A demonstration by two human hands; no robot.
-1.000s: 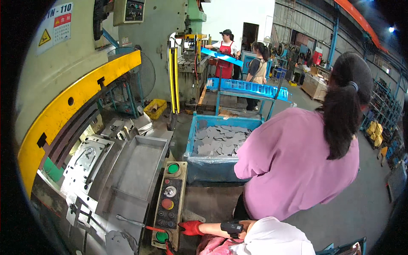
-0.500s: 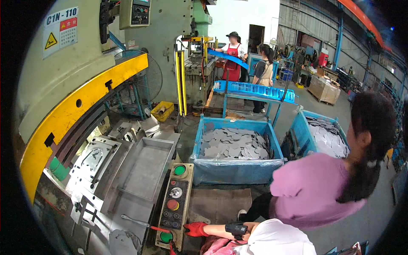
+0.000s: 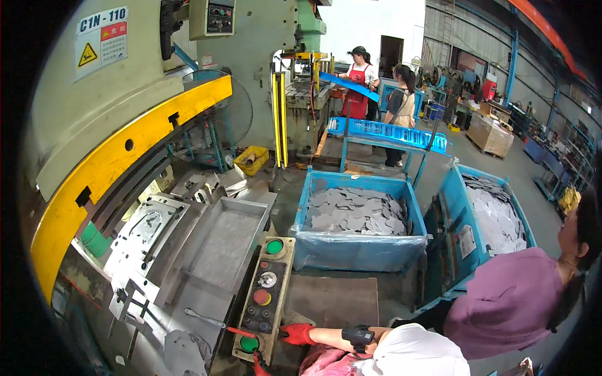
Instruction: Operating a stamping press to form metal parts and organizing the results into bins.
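My right hand [image 3: 297,334], in a red glove, lies beside the right edge of a button panel [image 3: 272,277]. Its fingers are bunched, and whatever they hold is hidden. At the lower edge only a little red of my left hand [image 3: 260,365] shows, just below the panel's lower green button [image 3: 249,344]; its fingers are mostly out of sight. A silver rod-like tool with a red handle [image 3: 241,331] lies across from the metal worktop [image 3: 202,294] to the panel, its handle end above that button. Whether my left hand touches it is unclear. Grey flat metal pieces [image 3: 188,353] sit low on the worktop.
At left stands a press with a yellow beam [image 3: 135,139] above a die plate [image 3: 150,232]. A shallow metal tray [image 3: 229,241] lies beside it. Blue bins [image 3: 357,250] [image 3: 453,235] hold grey blanks. A person in purple [image 3: 508,301] is close at right; two others work farther back.
The whole view has shifted slightly, so the machine and bins appear farther right. The person in purple has moved right, uncovering more of the right bin. My hands stay beside the panel.
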